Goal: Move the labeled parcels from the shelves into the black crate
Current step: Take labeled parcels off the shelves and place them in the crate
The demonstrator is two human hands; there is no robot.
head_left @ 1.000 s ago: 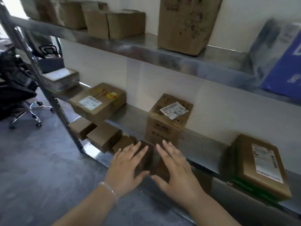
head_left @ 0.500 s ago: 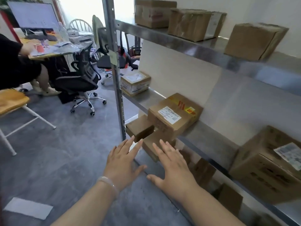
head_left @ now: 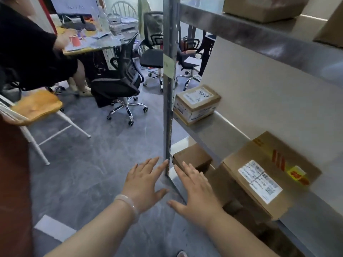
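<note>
Both hands are stretched out flat with the palms down, fingers straight and slightly spread, and they hold nothing. The left hand (head_left: 143,179), with a pale, glassy bead bracelet (head_left: 128,203) at its wrist, hangs over the mottled grey stone-look floor (head_left: 83,164) just left of the perforated grey metal upright (head_left: 169,89). The right hand (head_left: 195,193) hangs just right of the upright, over the front of the glossy lower shelf (head_left: 173,176). Its fingertips reach toward a small plain brown cardboard box (head_left: 193,157); whether they touch it cannot be told. On the brushed steel middle shelf (head_left: 219,134) lies a flat, wide brown cardboard parcel (head_left: 267,175) with a white printed label and red-and-yellow tape, its near corner jutting past the shelf edge. Further back on that shelf, against the upright, sits a squat white-sided carton (head_left: 196,103) with a brown top and a white label. The dull steel top shelf (head_left: 259,34) carries another tan cardboard box (head_left: 259,8). Beyond the rack are a black mesh swivel chair (head_left: 120,80) on a chrome star base, a yellow wooden seat (head_left: 37,106) on thin white legs, and a seated person in black (head_left: 27,52).
</note>
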